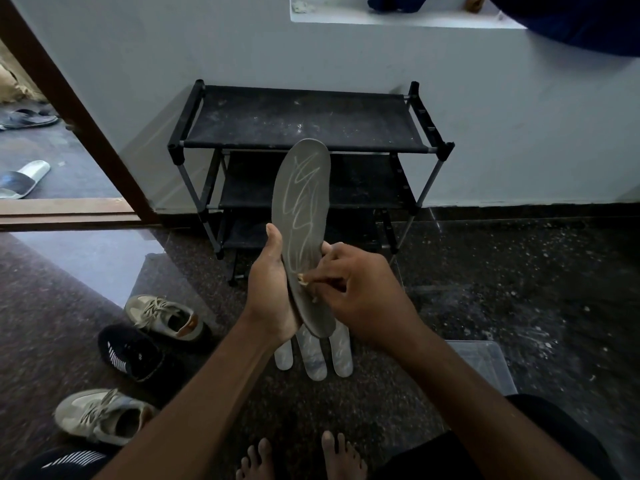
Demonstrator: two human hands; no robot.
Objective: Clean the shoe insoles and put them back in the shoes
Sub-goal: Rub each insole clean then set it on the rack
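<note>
Grip of left hand (270, 292) curls round upright insole (301, 202); right hand (363, 292) pinches small pale object (302, 279), unidentifiable, against it.

Matt grey insole (300, 216) (pale scribbled streaks), dusty black fabric rack (304, 119), glossy speckled stone floor (519, 289)

Left hand (268, 289) and right hand (363, 292) bare; forearms (194, 393) bare along their whole visible length. Feet (341, 459) bare, toes at near edge. Black garment (519, 441) over right leg, near right.
</note>
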